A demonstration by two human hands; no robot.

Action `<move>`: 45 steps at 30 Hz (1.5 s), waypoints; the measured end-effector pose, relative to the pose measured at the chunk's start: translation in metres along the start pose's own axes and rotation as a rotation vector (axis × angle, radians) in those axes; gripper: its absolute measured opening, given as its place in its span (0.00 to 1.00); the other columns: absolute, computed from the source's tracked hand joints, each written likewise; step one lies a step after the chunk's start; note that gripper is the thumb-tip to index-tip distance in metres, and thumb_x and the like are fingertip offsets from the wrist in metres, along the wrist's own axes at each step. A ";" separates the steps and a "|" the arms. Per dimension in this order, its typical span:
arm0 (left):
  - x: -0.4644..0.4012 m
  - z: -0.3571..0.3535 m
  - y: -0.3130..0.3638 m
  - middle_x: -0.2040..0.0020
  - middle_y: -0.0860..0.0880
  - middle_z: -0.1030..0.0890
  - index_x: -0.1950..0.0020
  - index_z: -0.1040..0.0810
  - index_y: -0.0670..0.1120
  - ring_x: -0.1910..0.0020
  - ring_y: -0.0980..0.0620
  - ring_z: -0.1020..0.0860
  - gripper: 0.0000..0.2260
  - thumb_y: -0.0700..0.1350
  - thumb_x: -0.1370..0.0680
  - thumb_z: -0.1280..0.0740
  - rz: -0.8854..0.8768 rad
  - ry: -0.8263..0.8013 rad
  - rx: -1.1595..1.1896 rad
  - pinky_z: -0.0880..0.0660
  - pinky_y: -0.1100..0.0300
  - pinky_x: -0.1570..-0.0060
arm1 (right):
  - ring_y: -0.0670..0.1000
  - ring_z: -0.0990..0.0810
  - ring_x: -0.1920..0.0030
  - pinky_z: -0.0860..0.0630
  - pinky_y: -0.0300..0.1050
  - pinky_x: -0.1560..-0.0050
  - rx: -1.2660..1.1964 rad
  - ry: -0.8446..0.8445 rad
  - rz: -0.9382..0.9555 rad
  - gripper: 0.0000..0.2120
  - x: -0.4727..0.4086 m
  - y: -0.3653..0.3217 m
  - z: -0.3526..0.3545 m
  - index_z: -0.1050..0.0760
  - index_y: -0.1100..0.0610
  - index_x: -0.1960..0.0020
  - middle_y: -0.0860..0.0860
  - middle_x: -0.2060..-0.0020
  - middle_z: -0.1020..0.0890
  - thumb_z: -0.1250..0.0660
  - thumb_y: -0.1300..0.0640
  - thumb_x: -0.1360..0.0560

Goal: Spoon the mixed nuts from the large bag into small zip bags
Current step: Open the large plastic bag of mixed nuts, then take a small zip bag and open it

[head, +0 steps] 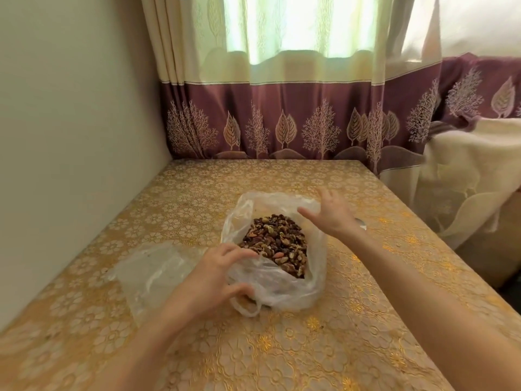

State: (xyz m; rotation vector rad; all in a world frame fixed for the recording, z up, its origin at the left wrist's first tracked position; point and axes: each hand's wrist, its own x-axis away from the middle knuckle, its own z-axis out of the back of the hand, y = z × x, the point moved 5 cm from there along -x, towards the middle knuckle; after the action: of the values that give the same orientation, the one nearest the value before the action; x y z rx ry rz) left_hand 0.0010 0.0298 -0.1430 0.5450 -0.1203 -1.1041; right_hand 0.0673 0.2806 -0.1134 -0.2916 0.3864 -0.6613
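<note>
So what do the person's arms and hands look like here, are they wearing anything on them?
Both forearms are bare as far as the frame shows: no sleeves in view. The left hand and the right hand wear no gloves, and no ring, watch or bracelet shows on the sides facing the camera.
</note>
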 end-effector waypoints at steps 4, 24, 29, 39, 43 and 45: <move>-0.009 0.018 -0.008 0.53 0.50 0.22 0.55 0.19 0.45 0.52 0.54 0.24 0.02 0.43 0.25 0.31 -0.006 0.138 0.018 0.28 0.61 0.47 | 0.59 0.24 0.43 0.25 0.52 0.45 0.175 -0.086 0.032 0.16 -0.030 -0.009 -0.016 0.27 0.59 0.37 0.58 0.41 0.22 0.39 0.51 0.21; -0.044 0.060 -0.076 0.41 0.49 0.24 0.41 0.26 0.45 0.41 0.52 0.27 0.10 0.38 0.22 0.37 0.071 0.318 -0.067 0.33 0.61 0.41 | 0.57 0.25 0.44 0.28 0.53 0.46 -0.076 0.123 -0.250 0.17 0.025 0.042 0.013 0.28 0.58 0.38 0.57 0.47 0.22 0.35 0.52 0.24; -0.004 0.060 -0.098 0.34 0.46 0.29 0.34 0.30 0.45 0.34 0.49 0.31 0.16 0.43 0.21 0.36 0.243 0.324 -0.034 0.36 0.54 0.35 | 0.59 0.24 0.47 0.29 0.54 0.46 -0.082 0.392 0.226 0.11 0.068 -0.032 0.011 0.21 0.62 0.46 0.58 0.50 0.20 0.32 0.58 0.25; 0.058 0.060 -0.161 0.25 0.46 0.39 0.25 0.41 0.50 0.28 0.44 0.39 0.33 0.60 0.26 0.35 0.637 0.179 -0.159 0.39 0.43 0.31 | 0.51 0.29 0.37 0.34 0.40 0.36 -0.237 -0.154 0.731 0.18 0.129 -0.156 -0.089 0.29 0.57 0.32 0.53 0.36 0.26 0.41 0.53 0.20; 0.063 0.065 -0.161 0.30 0.46 0.32 0.29 0.34 0.50 0.31 0.44 0.37 0.30 0.59 0.28 0.31 0.686 0.350 -0.163 0.39 0.43 0.32 | 0.51 0.39 0.27 0.41 0.47 0.28 -0.147 -0.286 0.710 0.24 0.130 -0.170 -0.116 0.39 0.51 0.26 0.51 0.26 0.37 0.45 0.46 0.19; 0.062 0.069 -0.160 0.33 0.46 0.30 0.31 0.32 0.48 0.34 0.44 0.35 0.29 0.57 0.28 0.30 0.691 0.412 -0.149 0.37 0.44 0.35 | 0.51 0.41 0.27 0.42 0.48 0.27 -0.116 -0.288 0.709 0.23 0.128 -0.170 -0.120 0.40 0.50 0.25 0.50 0.26 0.38 0.46 0.45 0.19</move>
State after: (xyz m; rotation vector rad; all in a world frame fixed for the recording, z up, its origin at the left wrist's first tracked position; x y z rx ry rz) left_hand -0.1255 -0.1027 -0.1705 0.5290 0.1278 -0.3135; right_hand 0.0163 0.0534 -0.1879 -0.3290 0.2259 0.1005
